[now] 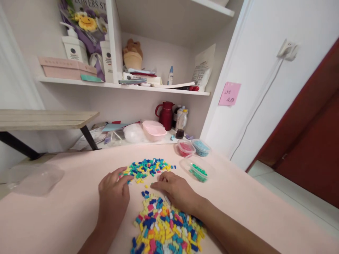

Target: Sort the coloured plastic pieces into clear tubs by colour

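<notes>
Two heaps of small coloured toy bricks lie on the pink tabletop. The far heap (148,167) is mostly blue, teal, green and yellow. The near heap (166,229) is larger and mixes yellow, blue, pink, white and orange. My left hand (113,190) rests at the left edge of the far heap, thumb and fingers apart. My right hand (176,188) hovers low between the heaps with its fingers curled; whatever its fingertips hold, if anything, is too small to make out. A few loose bricks (145,193) lie between the hands.
To the right stand clear tubs of green bricks (198,173), red bricks (185,148) and light blue bricks (201,147). A transparent lid or tray (39,178) lies at left. Behind are a pink box (154,129), a red jug (166,115) and a bottle (181,125).
</notes>
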Tool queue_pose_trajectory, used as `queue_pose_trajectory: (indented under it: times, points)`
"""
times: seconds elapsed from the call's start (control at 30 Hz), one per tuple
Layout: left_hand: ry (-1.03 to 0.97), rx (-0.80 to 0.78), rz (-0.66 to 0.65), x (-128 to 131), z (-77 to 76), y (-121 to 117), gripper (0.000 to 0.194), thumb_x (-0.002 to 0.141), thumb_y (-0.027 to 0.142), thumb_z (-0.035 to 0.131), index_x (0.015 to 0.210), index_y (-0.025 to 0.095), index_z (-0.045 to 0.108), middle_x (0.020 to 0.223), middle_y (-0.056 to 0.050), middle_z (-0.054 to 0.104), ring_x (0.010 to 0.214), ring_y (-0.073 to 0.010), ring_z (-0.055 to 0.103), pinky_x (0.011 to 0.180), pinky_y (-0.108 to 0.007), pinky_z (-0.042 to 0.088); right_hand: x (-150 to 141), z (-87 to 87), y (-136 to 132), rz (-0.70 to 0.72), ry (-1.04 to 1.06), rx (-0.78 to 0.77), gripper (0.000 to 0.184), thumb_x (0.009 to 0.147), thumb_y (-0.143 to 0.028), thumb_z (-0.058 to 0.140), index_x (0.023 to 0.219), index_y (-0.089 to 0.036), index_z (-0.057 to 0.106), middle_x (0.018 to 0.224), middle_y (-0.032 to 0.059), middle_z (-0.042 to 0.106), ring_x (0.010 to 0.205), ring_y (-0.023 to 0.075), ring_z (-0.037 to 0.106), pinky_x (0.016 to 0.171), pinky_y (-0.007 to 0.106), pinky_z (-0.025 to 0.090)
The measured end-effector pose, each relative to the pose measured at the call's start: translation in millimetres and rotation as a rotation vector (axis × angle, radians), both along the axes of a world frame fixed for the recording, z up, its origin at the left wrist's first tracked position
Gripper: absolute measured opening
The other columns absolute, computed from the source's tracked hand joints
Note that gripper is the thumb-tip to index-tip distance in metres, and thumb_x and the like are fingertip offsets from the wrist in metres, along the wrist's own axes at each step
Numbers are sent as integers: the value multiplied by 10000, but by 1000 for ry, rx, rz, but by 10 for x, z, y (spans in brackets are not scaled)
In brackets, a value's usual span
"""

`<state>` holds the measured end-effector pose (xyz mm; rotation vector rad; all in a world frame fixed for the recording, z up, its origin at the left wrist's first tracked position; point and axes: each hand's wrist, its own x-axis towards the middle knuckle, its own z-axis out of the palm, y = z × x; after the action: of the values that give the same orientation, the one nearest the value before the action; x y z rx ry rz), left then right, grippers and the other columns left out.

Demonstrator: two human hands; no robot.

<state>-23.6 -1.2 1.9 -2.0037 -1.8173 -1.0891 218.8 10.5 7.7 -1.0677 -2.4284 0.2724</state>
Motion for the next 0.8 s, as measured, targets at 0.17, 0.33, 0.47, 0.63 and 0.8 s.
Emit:
queue_pose_trajectory:
  times: [0.17, 0.33, 0.47, 0.63, 0.8]
  points:
    - [-232, -172, 284, -68, 89, 18, 384, 847, 139, 418, 1004, 230, 756, 1293, -105, 612, 1178, -304, 590, 985, -500, 466, 57, -60, 48, -48, 147, -1, 315, 948, -186, 491, 1196, -287, 658, 1146, 56, 648, 1017, 176, 633, 891, 287, 505]
    - [-328, -251, 289, -90, 111, 30, 394, 850, 169, 409, 1094, 199, 718, 1355, -130, 558, 1243, -330, 547, 1021, -529, 445, 36, -79, 71, -82, 47, 8, 379, 932, -180, 529, 1241, -354, 663, 1130, 35, 646, 935, 167, 647, 806, 271, 510]
    - [-366, -267, 271, -91, 114, 31, 383, 855, 182, 396, 1056, 207, 720, 1352, -120, 563, 1249, -323, 539, 1038, -542, 431, 25, -65, 101, -101, -7, -4, 289, 903, -176, 575, 1069, -337, 749, 1050, 19, 681, 965, 173, 647, 818, 266, 493]
    - [-388, -279, 269, -112, 119, 24, 359, 840, 187, 408, 1013, 222, 721, 1335, -98, 574, 1237, -306, 553, 1061, -520, 424, 30, -41, 123, -154, 69, -65, 157, 832, -157, 649, 908, -271, 725, 1009, 3, 712, 938, 168, 653, 819, 260, 478]
    - [-416, -284, 248, -140, 142, 23, 363, 854, 210, 395, 1020, 203, 719, 1345, -112, 562, 1268, -319, 532, 1090, -529, 402, 121, 136, 110, -197, 109, -56, 83, 806, -167, 687, 844, -239, 674, 884, -4, 697, 782, 153, 634, 706, 244, 448]
